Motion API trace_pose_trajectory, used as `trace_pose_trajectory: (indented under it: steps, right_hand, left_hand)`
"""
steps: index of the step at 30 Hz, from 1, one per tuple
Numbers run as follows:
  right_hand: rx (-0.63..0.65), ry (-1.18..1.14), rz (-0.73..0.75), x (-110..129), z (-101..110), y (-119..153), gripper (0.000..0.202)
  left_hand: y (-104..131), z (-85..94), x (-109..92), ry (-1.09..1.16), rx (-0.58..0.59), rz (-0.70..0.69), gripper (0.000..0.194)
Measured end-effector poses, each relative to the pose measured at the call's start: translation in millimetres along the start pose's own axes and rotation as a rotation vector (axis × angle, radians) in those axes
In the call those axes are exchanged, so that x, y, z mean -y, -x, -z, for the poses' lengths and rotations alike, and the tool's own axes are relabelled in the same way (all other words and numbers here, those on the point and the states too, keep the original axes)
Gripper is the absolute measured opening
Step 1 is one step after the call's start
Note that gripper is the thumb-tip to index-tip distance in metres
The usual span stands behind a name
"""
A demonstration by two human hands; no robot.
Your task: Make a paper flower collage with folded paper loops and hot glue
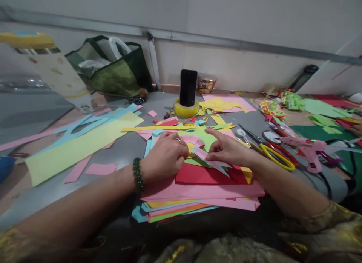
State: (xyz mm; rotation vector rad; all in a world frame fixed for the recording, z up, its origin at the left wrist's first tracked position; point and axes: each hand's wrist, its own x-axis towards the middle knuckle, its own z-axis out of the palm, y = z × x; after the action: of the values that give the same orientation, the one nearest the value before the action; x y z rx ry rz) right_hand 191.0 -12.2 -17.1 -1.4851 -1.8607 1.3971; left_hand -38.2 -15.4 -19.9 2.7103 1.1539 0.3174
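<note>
A paper flower with pink petals and a yellow centre lies on green paper, over a stack of coloured sheets. My left hand rests at the flower's left side, its fingers curled down with the tips partly hidden. Right of the flower is my right hand, index finger extended and the other fingers bent, with the thumb at a pink and light blue paper strip. A red sheet shows below both hands.
Long paper strips spread to the left. A phone stands on a yellow roll behind the stack. Yellow-handled scissors and a pink glue gun lie right. Another person's hand shows at the right edge.
</note>
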Motion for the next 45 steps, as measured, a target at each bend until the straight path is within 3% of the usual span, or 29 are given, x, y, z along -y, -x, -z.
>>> trace_pose_trajectory:
  steps: [3, 9, 18, 27, 45]
  right_hand:
    - [-0.031, 0.065, -0.031, 2.1, -2.5, -3.7, 0.11]
    - [-0.032, 0.089, 0.0, -0.6, -1.6, -9.7, 0.113]
    - [-0.067, 0.113, -0.088, 5.8, -8.6, -10.4, 0.111]
    - [-0.086, 0.168, -0.148, 11.4, -10.0, -11.0, 0.108]
    - [-0.076, 0.211, -0.153, 14.9, -10.5, -14.3, 0.113]
  left_hand:
    - [-1.1, -2.9, -0.8, -0.026, 0.042, -0.001, 0.031]
    - [-0.5, -5.8, 2.7, -0.012, 0.007, -0.028, 0.03]
    - [-2.8, -3.8, -1.3, -0.012, 0.064, 0.035, 0.021]
    - [-3.1, -3.6, -0.5, -0.028, 0.083, 0.001, 0.017]
    - [-3.4, -7.1, -0.9, -0.064, 0.064, -0.031, 0.025]
